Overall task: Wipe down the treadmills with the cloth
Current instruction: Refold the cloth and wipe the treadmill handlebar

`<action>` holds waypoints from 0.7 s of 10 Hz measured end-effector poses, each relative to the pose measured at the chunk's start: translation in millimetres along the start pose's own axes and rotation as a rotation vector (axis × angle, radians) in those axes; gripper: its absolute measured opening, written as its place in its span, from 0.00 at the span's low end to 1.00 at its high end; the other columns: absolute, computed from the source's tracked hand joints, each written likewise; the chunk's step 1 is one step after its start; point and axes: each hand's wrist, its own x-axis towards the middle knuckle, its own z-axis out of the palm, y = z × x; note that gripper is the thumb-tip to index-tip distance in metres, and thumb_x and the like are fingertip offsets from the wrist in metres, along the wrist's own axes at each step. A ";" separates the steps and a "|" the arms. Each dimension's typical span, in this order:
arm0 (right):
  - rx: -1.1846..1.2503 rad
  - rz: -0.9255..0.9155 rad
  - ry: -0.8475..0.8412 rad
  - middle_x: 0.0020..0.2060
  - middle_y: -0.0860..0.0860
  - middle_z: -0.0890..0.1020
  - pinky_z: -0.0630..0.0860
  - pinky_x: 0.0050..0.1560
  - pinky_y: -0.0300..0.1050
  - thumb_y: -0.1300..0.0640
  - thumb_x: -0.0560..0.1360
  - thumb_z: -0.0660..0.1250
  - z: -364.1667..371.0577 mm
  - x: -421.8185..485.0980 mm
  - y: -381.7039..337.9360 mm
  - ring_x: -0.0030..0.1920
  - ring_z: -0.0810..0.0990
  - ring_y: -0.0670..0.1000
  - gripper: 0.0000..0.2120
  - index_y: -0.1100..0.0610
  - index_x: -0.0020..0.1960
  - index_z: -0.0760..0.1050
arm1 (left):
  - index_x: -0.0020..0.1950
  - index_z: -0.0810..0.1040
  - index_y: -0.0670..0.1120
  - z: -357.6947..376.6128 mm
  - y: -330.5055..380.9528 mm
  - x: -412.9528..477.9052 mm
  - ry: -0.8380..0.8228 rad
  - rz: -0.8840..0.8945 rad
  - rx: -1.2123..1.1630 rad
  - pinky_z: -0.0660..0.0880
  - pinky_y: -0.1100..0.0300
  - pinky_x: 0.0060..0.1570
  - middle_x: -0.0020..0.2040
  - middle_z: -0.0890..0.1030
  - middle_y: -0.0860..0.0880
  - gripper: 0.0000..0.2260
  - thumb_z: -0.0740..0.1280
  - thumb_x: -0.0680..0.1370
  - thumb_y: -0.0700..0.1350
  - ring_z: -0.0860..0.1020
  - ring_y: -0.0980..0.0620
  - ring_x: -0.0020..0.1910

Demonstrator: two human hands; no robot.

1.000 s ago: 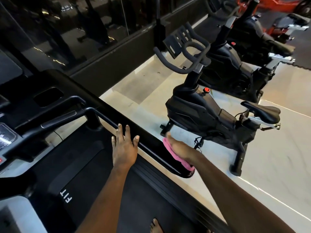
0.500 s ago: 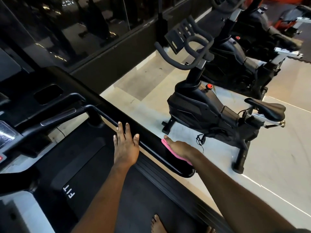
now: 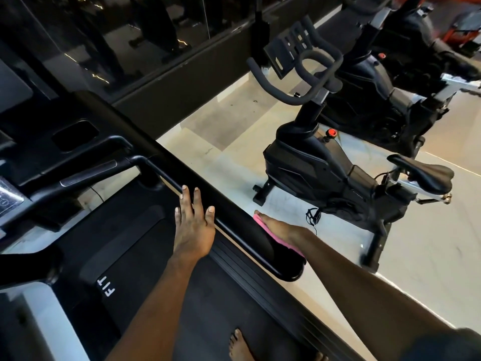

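Slightly advanced, my right hand (image 3: 282, 230) flattens the cloth (image 3: 261, 222) on the handrail (image 3: 234, 217); left hand (image 3: 194, 227) splayed; unpinched cloth may drop.

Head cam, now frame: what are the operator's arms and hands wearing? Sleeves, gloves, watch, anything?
Nothing visible on either. Left hand and right hand are bare: no gloves, rings or watch in view. Left forearm and right forearm show no sleeves. Dark fabric shows by the right upper arm at the bottom right corner; sleeve or not, cannot tell.
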 end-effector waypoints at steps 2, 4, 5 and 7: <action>-0.900 -0.232 0.133 0.77 0.47 0.68 0.63 0.72 0.57 0.26 0.78 0.44 4.1 -15.5 27.4 0.75 0.67 0.56 0.35 0.41 0.80 0.58 | 0.83 0.41 0.50 2.1 1.9 -0.6 0.014 -0.003 -0.015 0.36 0.51 0.78 0.81 0.31 0.52 0.30 0.43 0.83 0.59 0.36 0.51 0.81; -1.102 -0.315 0.243 0.62 0.54 0.80 0.72 0.62 0.56 0.25 0.76 0.44 25.9 18.6 7.4 0.62 0.79 0.59 0.36 0.49 0.69 0.69 | 0.83 0.40 0.52 2.1 4.6 -0.4 0.010 -0.020 -0.030 0.32 0.56 0.75 0.80 0.30 0.55 0.29 0.44 0.84 0.57 0.34 0.55 0.80; -0.962 -0.256 0.116 0.65 0.48 0.80 0.70 0.64 0.53 0.20 0.72 0.45 21.4 38.9 -10.5 0.65 0.77 0.56 0.41 0.45 0.69 0.74 | 0.83 0.42 0.51 -3.0 5.1 0.5 -0.010 -0.007 -0.003 0.33 0.56 0.77 0.81 0.33 0.53 0.28 0.45 0.85 0.57 0.37 0.53 0.81; -1.168 -0.356 0.195 0.58 0.52 0.82 0.72 0.56 0.52 0.25 0.77 0.41 10.2 14.1 16.9 0.58 0.80 0.58 0.36 0.48 0.69 0.67 | 0.83 0.53 0.48 -36.3 -24.6 18.3 0.195 -0.075 -0.068 0.63 0.50 0.75 0.83 0.46 0.55 0.26 0.54 0.86 0.52 0.56 0.48 0.80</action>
